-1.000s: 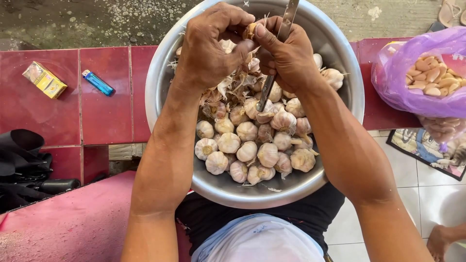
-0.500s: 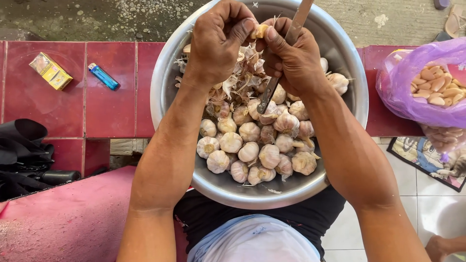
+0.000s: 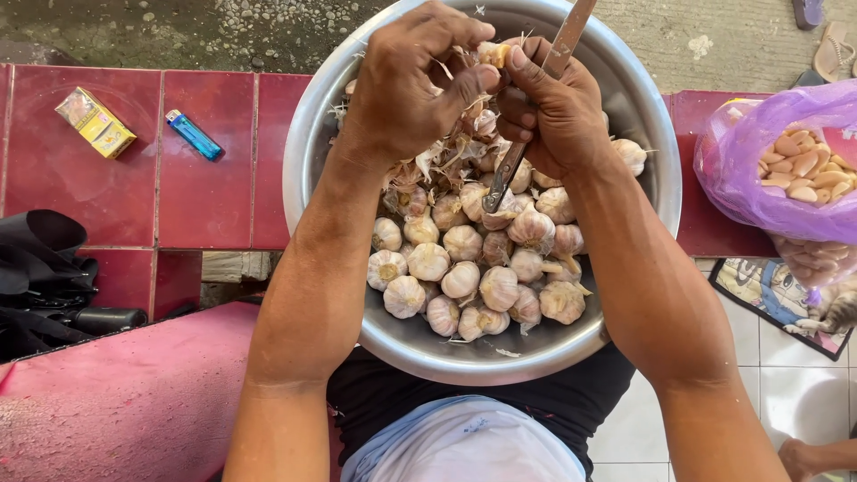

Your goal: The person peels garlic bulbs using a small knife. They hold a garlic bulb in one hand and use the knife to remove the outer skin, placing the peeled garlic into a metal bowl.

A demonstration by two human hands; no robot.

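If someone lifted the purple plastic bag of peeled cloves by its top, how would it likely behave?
The purple bag would probably sag and change shape, since its thin film is already crumpled. The peeled cloves lie loose inside, so they would likely shift and bunch downward. Its mouth looks open, so tipping it may spill some.

One head camera is looking steeply down from close above; it is facing the bowl (image 3: 643,170) on the lap, tiles (image 3: 116,187) beyond; no second view.

We look down at our left hand (image 3: 415,85) and right hand (image 3: 553,107) meeting at twelve o'clock over a steel bowl (image 3: 308,161), gripping a garlic clove (image 3: 494,54) and a knife (image 3: 513,161). Whole garlic bulbs (image 3: 473,268) fill the bowl toward six o'clock. A purple bag (image 3: 750,178) of peeled cloves sits at three o'clock, a blue lighter (image 3: 194,135) at ten.
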